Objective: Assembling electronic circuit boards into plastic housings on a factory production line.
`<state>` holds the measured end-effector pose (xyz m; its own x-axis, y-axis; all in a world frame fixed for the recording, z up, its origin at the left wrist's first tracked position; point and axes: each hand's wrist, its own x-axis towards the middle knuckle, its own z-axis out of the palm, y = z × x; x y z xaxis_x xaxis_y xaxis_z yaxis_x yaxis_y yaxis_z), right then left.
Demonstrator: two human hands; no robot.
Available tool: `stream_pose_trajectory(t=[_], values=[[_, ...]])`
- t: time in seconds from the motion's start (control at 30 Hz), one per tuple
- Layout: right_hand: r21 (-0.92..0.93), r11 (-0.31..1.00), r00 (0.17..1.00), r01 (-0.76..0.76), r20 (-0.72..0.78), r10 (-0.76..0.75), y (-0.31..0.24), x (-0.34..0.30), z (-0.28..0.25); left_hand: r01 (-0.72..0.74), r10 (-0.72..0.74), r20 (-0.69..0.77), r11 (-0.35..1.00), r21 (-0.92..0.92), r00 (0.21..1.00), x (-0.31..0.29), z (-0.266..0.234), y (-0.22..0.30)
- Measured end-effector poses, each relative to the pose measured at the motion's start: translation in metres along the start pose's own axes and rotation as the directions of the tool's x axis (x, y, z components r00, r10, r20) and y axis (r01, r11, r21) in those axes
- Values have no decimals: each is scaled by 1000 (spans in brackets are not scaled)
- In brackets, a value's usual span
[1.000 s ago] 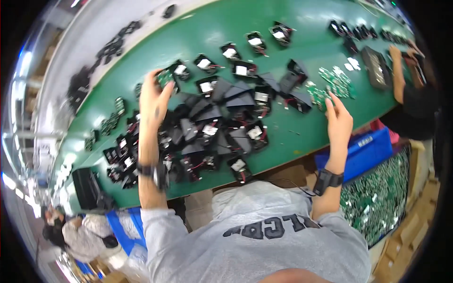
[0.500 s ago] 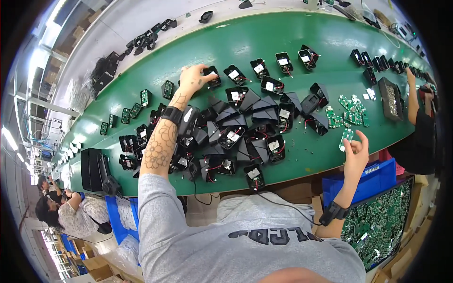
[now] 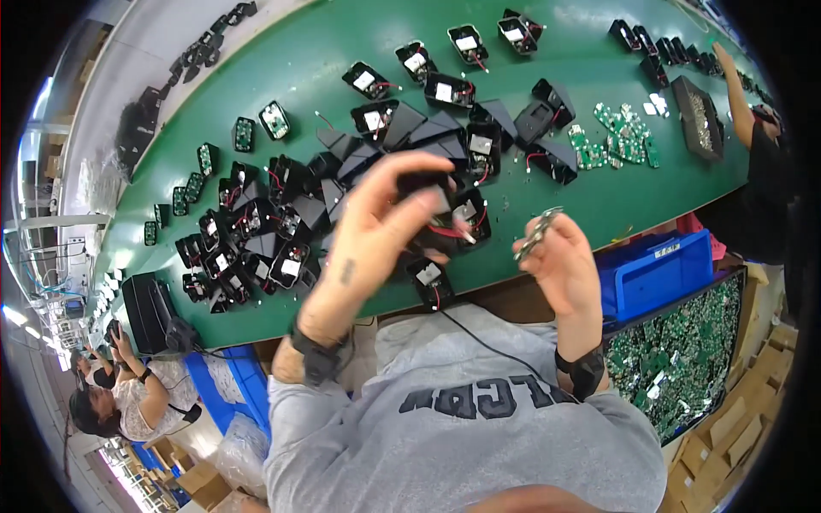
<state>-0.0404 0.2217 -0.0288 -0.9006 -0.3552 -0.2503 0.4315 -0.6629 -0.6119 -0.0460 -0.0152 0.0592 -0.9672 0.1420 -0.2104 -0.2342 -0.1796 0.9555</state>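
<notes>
My left hand [image 3: 376, 218] is closed around a black plastic housing [image 3: 421, 180] with red wires, held above the near part of the bench; motion smears it, and the fingers partly hide it. Between the fingertips of my right hand [image 3: 563, 267], raised to the right of it, is a green circuit board [image 3: 539, 235], tilted nearly edge-on. Below and between the hands, another open housing [image 3: 430, 284] with a red wire lies at the bench edge. Many similar housings [image 3: 291, 267] crowd the bench to the left.
Loose green boards [image 3: 629, 137] lie on the green bench [image 3: 547, 192] at right, near a dark box of small parts [image 3: 699, 120]. Below stand a blue bin [image 3: 654, 274] and a large tray of boards [image 3: 676, 376]. Co-workers are at both sides.
My left hand has come back from the far row toward me with a housing in it. My right hand has moved left with the circuit board. The view has shifted.
</notes>
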Motion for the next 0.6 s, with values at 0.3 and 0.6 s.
stream_pose_trajectory(t=[0.3, 0.6], values=[[-142, 989, 995, -39, 87, 51, 15, 5, 8, 51, -54, -33, 995, -90, 998, -10, 15, -49], [-360, 933, 997, 18, 78, 11, 14, 5, 19, -71, 72, -32, 997, 32, 997, -13, 15, -62]])
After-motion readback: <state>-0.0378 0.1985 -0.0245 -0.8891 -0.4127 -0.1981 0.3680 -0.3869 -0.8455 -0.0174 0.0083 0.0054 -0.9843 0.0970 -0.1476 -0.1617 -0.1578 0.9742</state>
